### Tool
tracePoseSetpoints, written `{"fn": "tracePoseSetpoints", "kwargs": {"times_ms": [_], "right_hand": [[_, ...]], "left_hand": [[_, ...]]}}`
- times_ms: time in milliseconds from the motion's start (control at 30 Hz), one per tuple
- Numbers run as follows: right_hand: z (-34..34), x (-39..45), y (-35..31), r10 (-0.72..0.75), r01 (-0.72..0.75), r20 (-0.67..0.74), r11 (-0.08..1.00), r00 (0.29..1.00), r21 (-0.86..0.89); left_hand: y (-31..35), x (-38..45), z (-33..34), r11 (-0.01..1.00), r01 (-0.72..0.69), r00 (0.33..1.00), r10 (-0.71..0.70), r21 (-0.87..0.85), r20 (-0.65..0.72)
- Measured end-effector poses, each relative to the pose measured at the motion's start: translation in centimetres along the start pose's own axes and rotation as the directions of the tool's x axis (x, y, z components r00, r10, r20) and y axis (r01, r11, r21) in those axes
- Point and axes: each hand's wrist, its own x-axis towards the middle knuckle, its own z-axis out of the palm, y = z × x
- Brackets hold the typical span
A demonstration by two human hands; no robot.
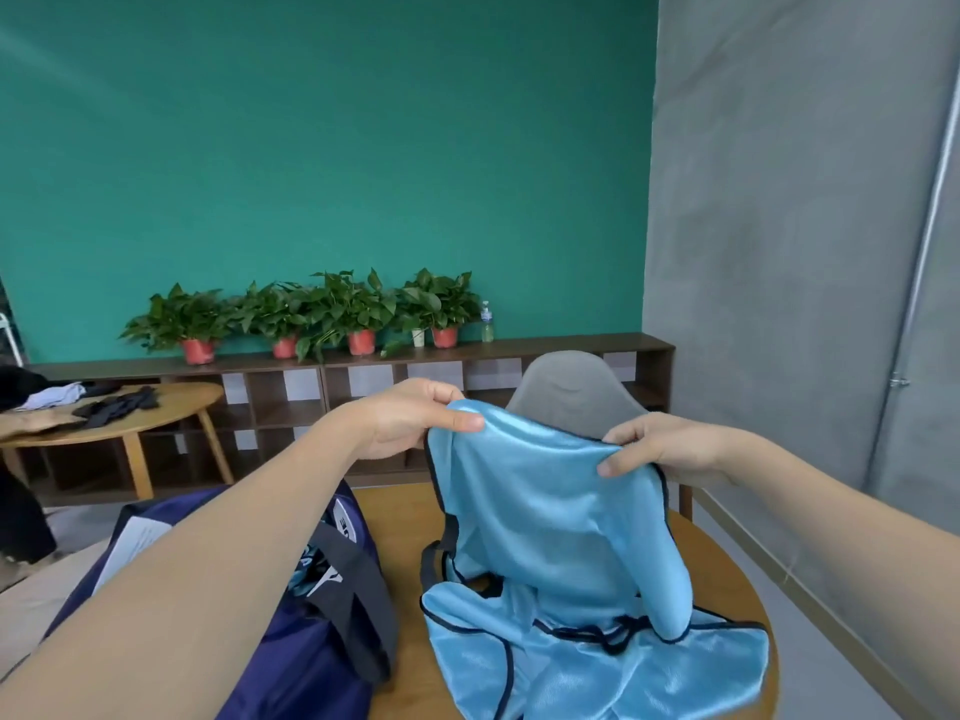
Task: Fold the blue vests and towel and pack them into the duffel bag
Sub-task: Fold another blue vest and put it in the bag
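A teal wall (322,148) fills the upper left and centre of the frame, with a grey wall (789,200) taking the upper right. Below the teal wall runs a long dark wooden shelf unit (467,376) with potted plants (311,314) in red pots and a clear bottle (487,322) on top; the bottle's label is too small to read. At the left edge a second wooden table (130,413) carries dark and pale clothes, partly cut off.

In the lower centre and right, a round wooden tabletop (727,553) holds the work. A navy duffel bag (291,662) lies at lower centre-left, its far side hidden behind the left forearm; a white patch on it bears dark lettering that cannot be made out, and a white sheet shows at its left end. Its grey strap (358,605) drapes over the side.

A shiny light blue vest (550,517) with dark trim is lifted in mid-frame, its lower part trailing onto more blue fabric (613,672) heaped on the tabletop at lower right; how many garments lie there is unclear. A grey chair back (576,392) rises behind the vest.

The hands are apart, each pinching the vest's top edge: left hand (415,418) at its left corner, right hand (660,449) at its right.
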Motion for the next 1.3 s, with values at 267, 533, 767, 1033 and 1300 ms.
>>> {"fn": "tracePoseSetpoints", "kwargs": {"times_ms": [267,533,767,1033,1300], "right_hand": [[-1.4,-2.5,-0.9,-0.114,-0.008,-0.554,0.977,0.825,-0.213],[-1.5,-6.0,-3.1,-0.225,0.058,-0.707,0.966,0.670,-0.252],[4.3,-9.0,1.5,-0.058,-0.092,-0.380,0.926,0.923,-0.366],[11.2,-9.5,9.5,0.087,-0.161,-0.215,0.919,0.973,-0.358],[13.7,-9.1,12.6,0.190,-0.206,-0.080,0.911,0.979,-0.358]], "left_hand": [[2.7,-2.3,-0.2,0.959,-0.179,0.764,0.276,0.220,-0.584],[3.8,-5.4,-1.1,0.862,-0.027,0.717,0.370,0.506,-0.591],[-6.0,-9.8,3.0,0.755,0.051,0.931,0.201,0.654,-0.305],[-15.2,-12.7,8.1,0.753,0.071,0.986,0.045,0.654,-0.158],[-18.7,-11.3,10.3,0.613,0.043,0.999,-0.003,0.789,-0.053]]}}
